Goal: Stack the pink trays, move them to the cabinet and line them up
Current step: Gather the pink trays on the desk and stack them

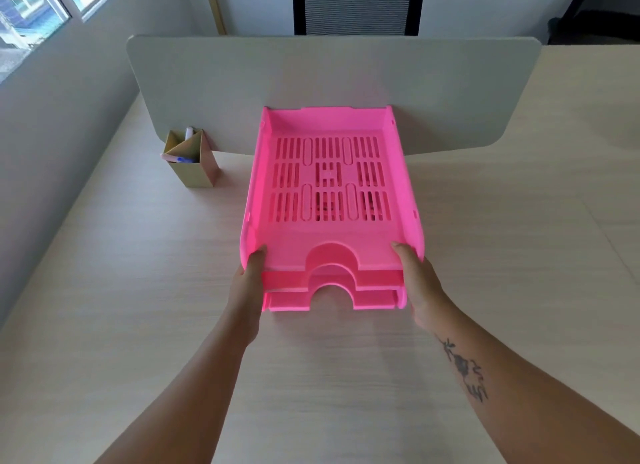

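Observation:
Three pink trays [332,235] sit stacked one on another on the pale wooden desk, their slotted floors facing up and their curved front notches toward me. My left hand [250,283] grips the stack's front left corner, thumb on the top tray's rim. My right hand [420,283] holds the front right corner the same way. The fingers of both hands are hidden under or beside the trays. The stack's far end is close to the divider panel. No cabinet is in view.
A grey divider panel [450,93] stands across the desk behind the trays. A cardboard pen holder [192,165] with pens stands at the left by the panel. A black chair back [356,6] shows beyond the divider. A window [31,10] is at far left.

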Demonstrator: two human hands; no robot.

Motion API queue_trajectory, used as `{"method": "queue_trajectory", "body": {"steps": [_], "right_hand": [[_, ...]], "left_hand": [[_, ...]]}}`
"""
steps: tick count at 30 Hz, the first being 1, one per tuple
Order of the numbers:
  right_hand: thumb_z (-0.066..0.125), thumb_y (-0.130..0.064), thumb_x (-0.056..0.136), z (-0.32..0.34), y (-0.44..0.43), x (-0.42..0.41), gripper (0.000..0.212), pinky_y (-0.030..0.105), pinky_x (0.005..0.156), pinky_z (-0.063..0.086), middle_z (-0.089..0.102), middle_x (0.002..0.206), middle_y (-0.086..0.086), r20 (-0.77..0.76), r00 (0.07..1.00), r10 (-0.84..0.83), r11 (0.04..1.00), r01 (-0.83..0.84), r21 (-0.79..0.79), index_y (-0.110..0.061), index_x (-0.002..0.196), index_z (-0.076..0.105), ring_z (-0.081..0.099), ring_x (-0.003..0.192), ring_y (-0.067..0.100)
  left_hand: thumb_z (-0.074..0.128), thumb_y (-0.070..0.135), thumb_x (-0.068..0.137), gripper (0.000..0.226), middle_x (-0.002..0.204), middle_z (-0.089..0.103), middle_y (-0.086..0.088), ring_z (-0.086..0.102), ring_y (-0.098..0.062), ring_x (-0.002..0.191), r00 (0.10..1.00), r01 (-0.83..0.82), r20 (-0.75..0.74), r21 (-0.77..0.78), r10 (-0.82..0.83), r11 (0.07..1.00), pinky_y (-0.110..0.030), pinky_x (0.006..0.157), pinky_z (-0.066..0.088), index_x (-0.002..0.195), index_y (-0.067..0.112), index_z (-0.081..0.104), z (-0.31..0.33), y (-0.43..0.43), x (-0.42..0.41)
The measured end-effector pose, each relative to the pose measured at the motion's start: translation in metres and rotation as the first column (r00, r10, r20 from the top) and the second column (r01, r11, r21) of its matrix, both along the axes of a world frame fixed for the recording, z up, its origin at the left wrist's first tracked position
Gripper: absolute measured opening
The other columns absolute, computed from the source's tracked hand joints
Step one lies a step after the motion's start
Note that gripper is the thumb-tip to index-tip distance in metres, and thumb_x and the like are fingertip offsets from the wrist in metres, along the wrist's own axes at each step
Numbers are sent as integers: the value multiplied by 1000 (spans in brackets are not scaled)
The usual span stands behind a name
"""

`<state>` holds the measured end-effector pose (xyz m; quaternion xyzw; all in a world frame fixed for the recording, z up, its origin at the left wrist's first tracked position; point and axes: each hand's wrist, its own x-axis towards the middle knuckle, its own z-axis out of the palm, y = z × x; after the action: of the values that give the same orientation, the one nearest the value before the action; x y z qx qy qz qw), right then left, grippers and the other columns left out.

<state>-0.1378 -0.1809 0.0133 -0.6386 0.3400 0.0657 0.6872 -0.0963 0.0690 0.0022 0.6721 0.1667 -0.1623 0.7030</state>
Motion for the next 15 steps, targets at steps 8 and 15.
{"method": "queue_trajectory", "body": {"steps": [8,15], "right_hand": [[54,-51,79,27,18,-10,51,59,89,54,71,107,16,39,999,-32,999,31,32,-21,120,61,70,96,36],[53,-49,82,55,23,6,42,59,86,56,74,104,16,136,984,118,990,-127,62,-25,115,63,72,91,36]], "left_hand": [[49,57,89,54,106,75,-17,72,-38,94,988,-152,-38,-29,150,988,-57,88,55,120,15,64,30,9,-19],[51,59,86,55,105,75,-17,72,-39,94,945,-324,21,-45,325,945,-59,88,55,118,15,64,67,19,-39]]}}
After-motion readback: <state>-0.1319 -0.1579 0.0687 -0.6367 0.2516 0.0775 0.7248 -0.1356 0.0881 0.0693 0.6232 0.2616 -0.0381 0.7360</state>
